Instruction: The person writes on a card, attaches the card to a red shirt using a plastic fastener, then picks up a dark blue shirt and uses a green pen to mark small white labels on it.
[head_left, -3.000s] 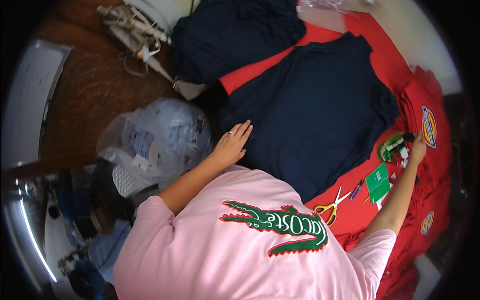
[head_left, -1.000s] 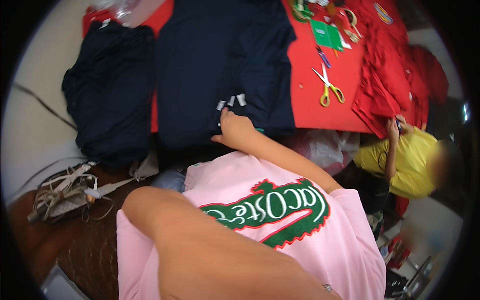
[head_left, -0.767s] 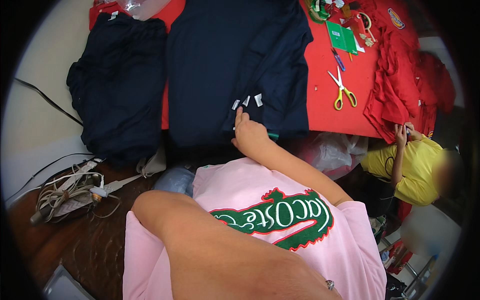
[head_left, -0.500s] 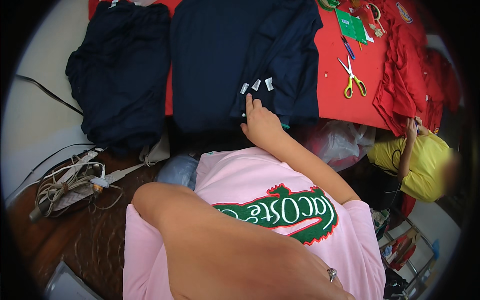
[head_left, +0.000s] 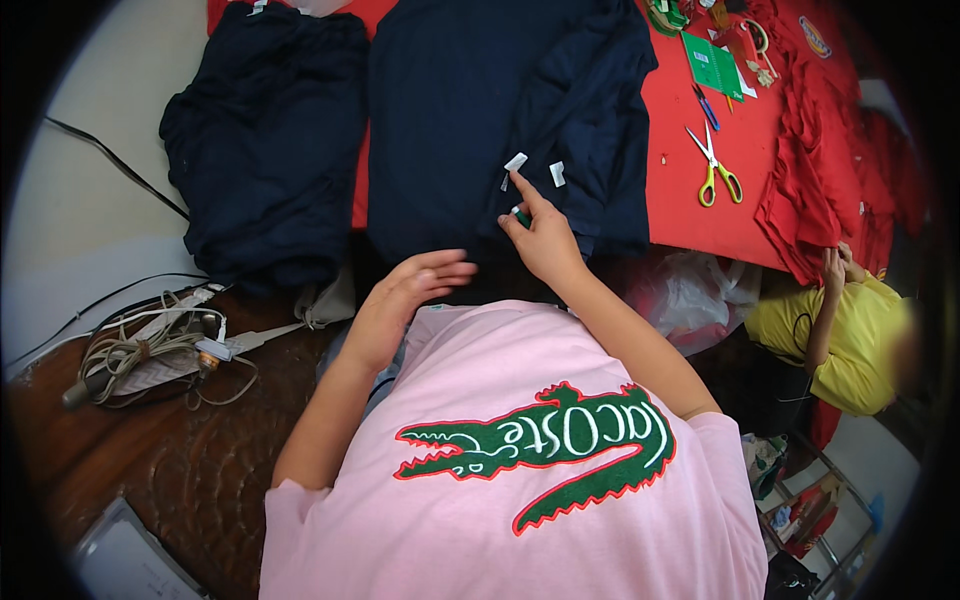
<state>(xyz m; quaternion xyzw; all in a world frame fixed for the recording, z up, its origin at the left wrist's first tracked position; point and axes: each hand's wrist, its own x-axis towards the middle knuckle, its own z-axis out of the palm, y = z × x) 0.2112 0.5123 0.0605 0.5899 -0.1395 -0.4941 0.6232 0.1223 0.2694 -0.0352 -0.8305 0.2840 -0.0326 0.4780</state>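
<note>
Navy blue cloth (head_left: 450, 110) lies in a folded pile on the red-covered table. Toward its near right part, the extended index finger of my right hand (head_left: 545, 240) touches a small white label (head_left: 515, 162). Just left of that fingertip another label shows edge-on, and a third white label (head_left: 557, 174) lies to the right. A slim green thing with a white end (head_left: 520, 215) sticks out between my right thumb and fingers; its kind is hidden by the hand. My left hand (head_left: 415, 295) hovers by the near cloth edge, empty, fingers stretched and slightly blurred.
More navy cloth (head_left: 265, 140) hangs over the edge at left. Yellow-handled scissors (head_left: 711, 170), a blue cutter (head_left: 706, 106) and a green notebook (head_left: 712, 66) lie right. A person in yellow (head_left: 850, 340) handles red cloth (head_left: 800, 210). Tangled cords (head_left: 150, 350) lie lower left.
My left hand has come from the lower edge up to the near cloth edge. My right index finger has shifted onto a label, and the labels at left lie differently.
</note>
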